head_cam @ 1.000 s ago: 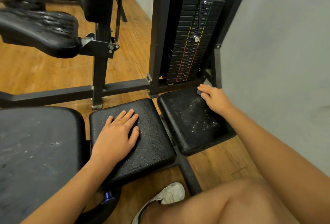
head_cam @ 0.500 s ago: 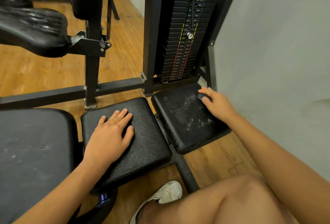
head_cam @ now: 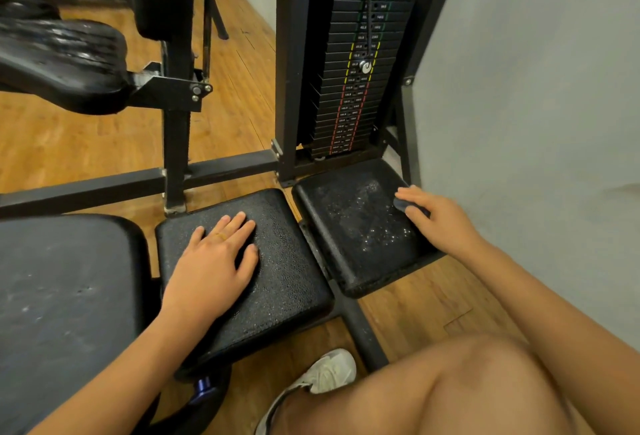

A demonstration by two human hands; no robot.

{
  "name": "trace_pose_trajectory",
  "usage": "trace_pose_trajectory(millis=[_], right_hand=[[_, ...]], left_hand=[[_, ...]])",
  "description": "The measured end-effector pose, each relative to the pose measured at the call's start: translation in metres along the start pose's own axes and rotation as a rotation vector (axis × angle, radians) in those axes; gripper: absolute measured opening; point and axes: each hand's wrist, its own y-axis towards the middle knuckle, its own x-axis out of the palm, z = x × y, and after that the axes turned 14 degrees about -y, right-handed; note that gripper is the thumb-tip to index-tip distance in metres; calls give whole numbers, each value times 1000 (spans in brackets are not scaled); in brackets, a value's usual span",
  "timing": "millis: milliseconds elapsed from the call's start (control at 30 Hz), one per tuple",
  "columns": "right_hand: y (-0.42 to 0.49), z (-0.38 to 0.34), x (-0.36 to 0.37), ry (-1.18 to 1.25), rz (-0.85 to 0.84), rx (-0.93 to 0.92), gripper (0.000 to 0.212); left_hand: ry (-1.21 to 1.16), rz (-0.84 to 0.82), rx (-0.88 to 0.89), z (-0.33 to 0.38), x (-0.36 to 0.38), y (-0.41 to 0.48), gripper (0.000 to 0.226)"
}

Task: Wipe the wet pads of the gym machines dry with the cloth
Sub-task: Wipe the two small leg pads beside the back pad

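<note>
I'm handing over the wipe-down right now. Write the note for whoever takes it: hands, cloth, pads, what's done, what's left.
Left hand: open, flat on the middle pad, holding nothing.
Right hand: at the far right edge of the right pad, pinching a small dark grey wad, apparently the cloth.
Done: nothing looks plainly dry. The right pad has droplets across its middle and the middle pad shows fine beads.
Left: wipe the right pad, then the middle pad. The raised pad at far left shows wet streaks too.
</note>
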Motion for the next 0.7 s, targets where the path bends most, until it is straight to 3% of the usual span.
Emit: trace_pose_trajectory(millis=[133,267,467,700], right_hand=[[-17,3,-2,0,6,17,35],[34,-6,7,-100,10,-24,36],[92,-31,22,-22,71,47,33],[11,-10,4,-36,-6,-35,33]], left_hand=[[9,-4,-14,-1,2,2,68],[13,-12,-14,-3,3,2,69],[4,4,-16,-3,3,2,69],[-16,12,-1,-2,3,2,63]])
